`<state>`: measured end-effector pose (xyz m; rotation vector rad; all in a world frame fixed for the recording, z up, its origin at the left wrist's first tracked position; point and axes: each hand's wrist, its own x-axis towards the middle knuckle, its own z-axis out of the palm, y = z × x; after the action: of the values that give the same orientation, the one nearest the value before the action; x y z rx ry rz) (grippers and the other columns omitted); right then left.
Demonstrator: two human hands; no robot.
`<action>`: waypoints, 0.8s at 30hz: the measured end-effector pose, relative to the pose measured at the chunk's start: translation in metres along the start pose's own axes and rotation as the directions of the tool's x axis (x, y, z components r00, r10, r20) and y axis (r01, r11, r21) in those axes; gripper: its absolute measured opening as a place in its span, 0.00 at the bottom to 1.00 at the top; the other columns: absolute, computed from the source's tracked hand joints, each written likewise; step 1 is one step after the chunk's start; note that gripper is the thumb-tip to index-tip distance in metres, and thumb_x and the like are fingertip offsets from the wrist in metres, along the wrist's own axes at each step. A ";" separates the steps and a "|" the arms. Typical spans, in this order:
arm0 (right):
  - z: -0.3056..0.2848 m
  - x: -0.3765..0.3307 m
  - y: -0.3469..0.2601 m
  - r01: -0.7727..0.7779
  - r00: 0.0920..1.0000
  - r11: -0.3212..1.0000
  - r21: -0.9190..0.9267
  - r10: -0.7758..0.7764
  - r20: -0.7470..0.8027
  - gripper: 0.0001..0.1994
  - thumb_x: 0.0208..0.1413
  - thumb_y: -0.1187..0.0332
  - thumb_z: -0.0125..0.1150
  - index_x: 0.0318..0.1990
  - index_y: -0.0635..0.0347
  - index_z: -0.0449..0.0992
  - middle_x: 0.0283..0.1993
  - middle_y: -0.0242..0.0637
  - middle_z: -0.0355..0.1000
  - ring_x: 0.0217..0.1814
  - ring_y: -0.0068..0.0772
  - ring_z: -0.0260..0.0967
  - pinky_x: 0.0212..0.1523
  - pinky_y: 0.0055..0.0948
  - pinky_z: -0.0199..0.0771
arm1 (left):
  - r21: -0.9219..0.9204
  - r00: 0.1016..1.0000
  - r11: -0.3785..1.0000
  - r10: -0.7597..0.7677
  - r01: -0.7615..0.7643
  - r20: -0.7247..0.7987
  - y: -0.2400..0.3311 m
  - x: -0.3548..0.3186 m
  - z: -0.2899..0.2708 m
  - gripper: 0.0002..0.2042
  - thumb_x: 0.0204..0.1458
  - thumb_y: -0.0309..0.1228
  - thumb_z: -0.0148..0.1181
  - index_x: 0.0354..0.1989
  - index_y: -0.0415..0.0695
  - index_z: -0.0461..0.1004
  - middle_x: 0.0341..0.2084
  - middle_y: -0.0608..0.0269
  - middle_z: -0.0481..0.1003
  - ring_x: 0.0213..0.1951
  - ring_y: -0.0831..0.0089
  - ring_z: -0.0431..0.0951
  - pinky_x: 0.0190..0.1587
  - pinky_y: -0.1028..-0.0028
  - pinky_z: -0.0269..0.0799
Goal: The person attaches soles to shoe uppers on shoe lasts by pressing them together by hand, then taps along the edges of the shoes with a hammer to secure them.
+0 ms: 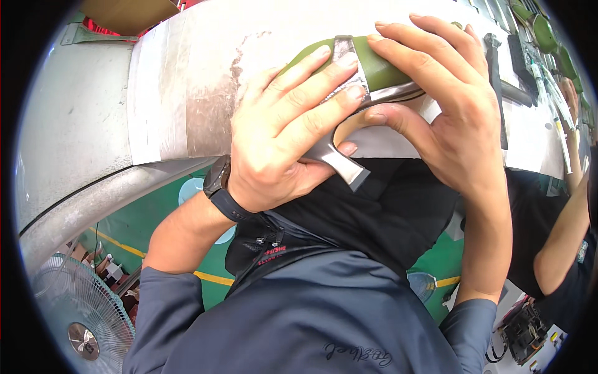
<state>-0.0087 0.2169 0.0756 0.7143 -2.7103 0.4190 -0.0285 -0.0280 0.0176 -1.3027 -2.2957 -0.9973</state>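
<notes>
Against the worn metal-topped workbench (187, 81), you brace a green shoe last (380, 65) at its edge, left hand (280, 137) pressing a silvery upper piece (339, 156) over it while right hand (448, 106) grips the last steady.

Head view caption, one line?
Both hands, left hand and right hand, press silver tape around a green piece.

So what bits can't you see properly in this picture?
Head view:
- Green rounded part: both hands cover most of it, the left hand and the right hand.
- Silver tape strip: its middle runs under the left fingers.
- Grey metal workbench: its near edge is hidden by the hands.
- Neighbouring person's arm: cut off by the right rim.
</notes>
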 end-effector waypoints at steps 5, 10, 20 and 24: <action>-0.007 0.013 -0.006 -0.083 0.996 0.987 0.139 0.082 0.018 0.31 0.39 0.66 0.81 0.56 0.57 0.83 0.59 0.37 0.81 0.67 0.48 0.71 0.68 0.46 0.68 | 0.000 1.000 1.000 0.024 -0.024 -0.017 0.000 0.000 0.002 0.28 0.50 0.34 0.78 0.59 0.37 0.79 0.60 0.43 0.79 0.63 0.43 0.78 0.64 0.52 0.73; -0.012 0.020 -0.009 -0.056 0.998 0.991 0.119 0.052 0.037 0.30 0.35 0.68 0.83 0.52 0.62 0.82 0.55 0.40 0.82 0.61 0.48 0.74 0.62 0.43 0.73 | 0.027 1.000 1.000 0.011 -0.011 -0.012 0.003 -0.002 0.003 0.29 0.48 0.33 0.78 0.59 0.36 0.79 0.60 0.43 0.79 0.63 0.44 0.78 0.61 0.52 0.74; -0.007 -0.030 0.042 -0.205 0.924 0.959 0.194 0.255 -0.286 0.24 0.54 0.72 0.73 0.61 0.59 0.80 0.65 0.48 0.76 0.70 0.49 0.70 0.68 0.42 0.70 | -0.062 0.977 0.995 -0.063 0.077 0.201 0.018 0.005 -0.014 0.46 0.48 0.54 0.76 0.70 0.34 0.69 0.71 0.39 0.66 0.72 0.39 0.65 0.72 0.47 0.60; -0.039 -0.087 0.100 -0.412 0.886 0.902 0.128 0.429 -0.175 0.24 0.59 0.82 0.59 0.64 0.57 0.78 0.67 0.49 0.72 0.68 0.51 0.71 0.68 0.40 0.71 | -0.127 0.967 0.983 -0.102 0.135 0.234 0.011 0.040 -0.023 0.23 0.64 0.32 0.58 0.65 0.34 0.73 0.67 0.41 0.70 0.65 0.46 0.73 0.69 0.55 0.66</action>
<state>0.0202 0.3508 0.0596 0.0812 -2.6526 0.6741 -0.0421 -0.0164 0.0612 -1.4139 -2.5401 -1.1215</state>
